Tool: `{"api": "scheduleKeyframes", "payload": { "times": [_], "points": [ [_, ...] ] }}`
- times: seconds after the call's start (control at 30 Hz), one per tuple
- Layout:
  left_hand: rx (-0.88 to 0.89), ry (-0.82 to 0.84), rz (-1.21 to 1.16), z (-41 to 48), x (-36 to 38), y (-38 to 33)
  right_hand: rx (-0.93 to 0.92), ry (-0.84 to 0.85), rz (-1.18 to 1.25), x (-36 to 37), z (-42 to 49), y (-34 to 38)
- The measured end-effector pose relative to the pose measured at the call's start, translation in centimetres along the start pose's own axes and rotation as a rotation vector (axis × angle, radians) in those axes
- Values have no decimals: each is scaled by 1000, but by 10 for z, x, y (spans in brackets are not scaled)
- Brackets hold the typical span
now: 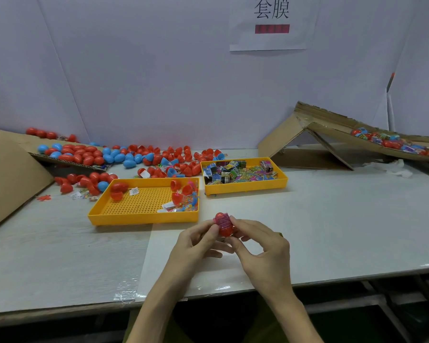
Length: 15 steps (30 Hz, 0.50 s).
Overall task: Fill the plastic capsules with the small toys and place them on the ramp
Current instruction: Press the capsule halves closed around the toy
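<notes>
A red capsule (224, 225) with a pink printed sleeve around it sits between both hands, just in front of the left yellow tray (144, 220). My left hand (198, 240) pinches its left side, and my right hand (260, 246) pinches its right side. That tray holds red capsule halves (118, 190) and small colourful toys (186, 206). The right yellow tray (245, 188) is filled with printed sleeves (238, 172). The cardboard ramp (337, 134) at the right carries several wrapped capsules (391, 142).
Loose red and blue capsules (124, 157) lie heaped at the back left, partly on a cardboard chute (15, 169). A white wall with a paper sign (270, 23) stands behind. The table's front edge (233, 290) runs close to my wrists.
</notes>
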<state>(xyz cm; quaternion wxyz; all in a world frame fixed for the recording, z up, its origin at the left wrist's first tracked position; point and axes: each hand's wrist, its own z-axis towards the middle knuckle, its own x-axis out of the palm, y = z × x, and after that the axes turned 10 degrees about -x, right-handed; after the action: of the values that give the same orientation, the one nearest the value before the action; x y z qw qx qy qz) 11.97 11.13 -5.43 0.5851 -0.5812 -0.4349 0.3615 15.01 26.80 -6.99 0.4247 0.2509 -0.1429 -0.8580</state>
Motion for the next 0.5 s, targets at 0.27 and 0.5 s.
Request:
{"api": "scheduleKeyframes", "payload": {
  "times": [0.27, 0.5],
  "points": [
    [-30, 2, 9, 3, -2, 2, 20, 11, 33, -1, 3, 0],
    [24, -34, -22, 2, -1, 2, -2, 17, 19, 1, 0, -3]
  ]
}}
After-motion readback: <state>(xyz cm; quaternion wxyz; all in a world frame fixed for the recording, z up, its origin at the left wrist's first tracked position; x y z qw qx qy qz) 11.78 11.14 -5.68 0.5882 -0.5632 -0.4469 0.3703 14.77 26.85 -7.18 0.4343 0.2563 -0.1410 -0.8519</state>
